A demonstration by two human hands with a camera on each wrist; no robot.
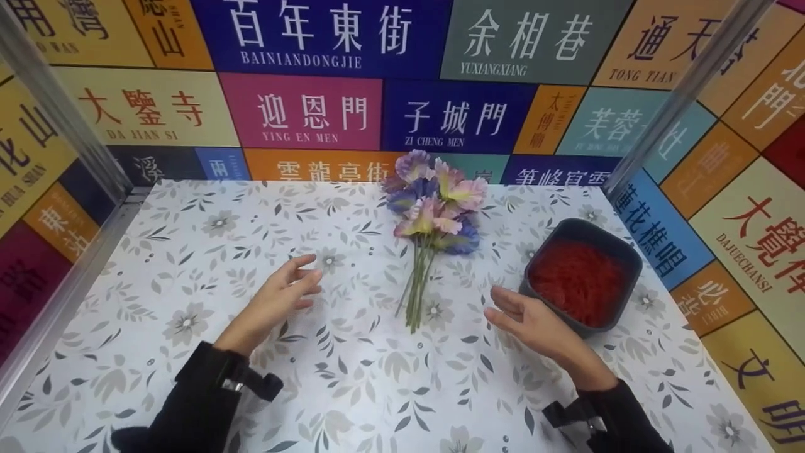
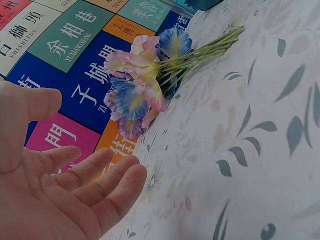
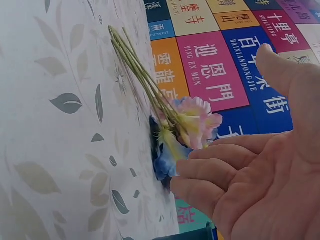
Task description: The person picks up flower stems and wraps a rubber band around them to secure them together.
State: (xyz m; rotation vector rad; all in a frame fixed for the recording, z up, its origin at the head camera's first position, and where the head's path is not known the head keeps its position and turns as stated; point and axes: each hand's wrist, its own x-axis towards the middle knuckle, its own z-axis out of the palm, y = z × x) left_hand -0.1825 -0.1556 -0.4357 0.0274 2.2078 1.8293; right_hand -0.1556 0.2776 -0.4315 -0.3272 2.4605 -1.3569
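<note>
A bunch of artificial flowers (image 1: 434, 204) in pink, purple and blue lies on the table, its green stems (image 1: 416, 289) pointing toward the person. To its left, my left hand (image 1: 277, 302) is held with relaxed fingers and nothing in it; the left wrist view shows its palm (image 2: 55, 195) facing up. My right hand (image 1: 534, 321) is on the other side of the stems, also relaxed, bare and close to a dark square container (image 1: 533, 277). In the right wrist view its fingers (image 3: 210, 172) overlap the blossoms (image 3: 195, 117).
The container at the right holds a red shredded-looking filling (image 1: 575, 277). A white cloth with a grey floral print (image 1: 352, 377) covers the table. Colourful panels with Chinese lettering (image 1: 302, 110) stand behind, and metal posts (image 1: 679, 94) rise at the table's back corners.
</note>
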